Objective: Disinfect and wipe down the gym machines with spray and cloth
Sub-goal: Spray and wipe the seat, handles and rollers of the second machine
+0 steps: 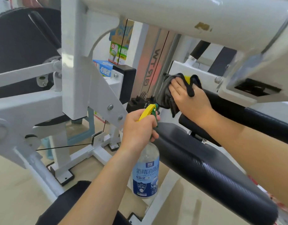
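I see the big white machine [75, 62] all around. A long black pad [205, 168] lies low on the right. The bottle [145, 176] hangs just left of the pad. The left hand [138, 127] has its fingers curled tight round the bottle's neck, under the yellow trigger. The grey cloth [166, 95] is up on the machine, past the pad. The right hand [188, 101] presses on the cloth with flat fingers.

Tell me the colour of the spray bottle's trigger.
The trigger is yellow; head view shows it.
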`<action>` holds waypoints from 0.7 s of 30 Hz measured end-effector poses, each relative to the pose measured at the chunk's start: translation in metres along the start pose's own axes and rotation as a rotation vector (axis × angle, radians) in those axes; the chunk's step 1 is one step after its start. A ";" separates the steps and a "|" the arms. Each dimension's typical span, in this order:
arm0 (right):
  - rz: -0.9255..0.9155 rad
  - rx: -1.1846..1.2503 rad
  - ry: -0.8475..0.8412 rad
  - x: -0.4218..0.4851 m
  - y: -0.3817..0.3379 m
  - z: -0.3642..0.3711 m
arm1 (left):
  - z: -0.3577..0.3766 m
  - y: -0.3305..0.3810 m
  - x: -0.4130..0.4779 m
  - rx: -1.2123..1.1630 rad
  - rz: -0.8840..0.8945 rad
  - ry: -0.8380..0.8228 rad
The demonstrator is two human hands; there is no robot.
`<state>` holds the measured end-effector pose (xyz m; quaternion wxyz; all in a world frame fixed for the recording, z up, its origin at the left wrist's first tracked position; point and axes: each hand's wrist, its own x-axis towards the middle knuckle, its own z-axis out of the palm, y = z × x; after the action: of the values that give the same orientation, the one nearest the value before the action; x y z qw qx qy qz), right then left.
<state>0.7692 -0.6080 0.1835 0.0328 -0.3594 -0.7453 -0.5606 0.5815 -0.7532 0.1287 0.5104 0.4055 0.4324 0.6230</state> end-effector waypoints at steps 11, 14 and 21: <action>0.108 -0.134 -0.314 -0.171 0.057 -0.091 | 0.016 0.010 -0.009 -0.012 -0.029 -0.173; 0.076 -0.152 -0.273 -0.158 0.048 -0.081 | 0.011 0.015 -0.009 -0.037 -0.069 -0.195; -0.005 -0.077 -0.075 -0.044 0.006 -0.014 | -0.015 0.007 0.002 -0.022 -0.043 -0.191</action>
<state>0.8000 -0.6409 0.1734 -0.0104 -0.3793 -0.7249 -0.5749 0.5654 -0.7539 0.1309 0.5671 0.4478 0.3836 0.5752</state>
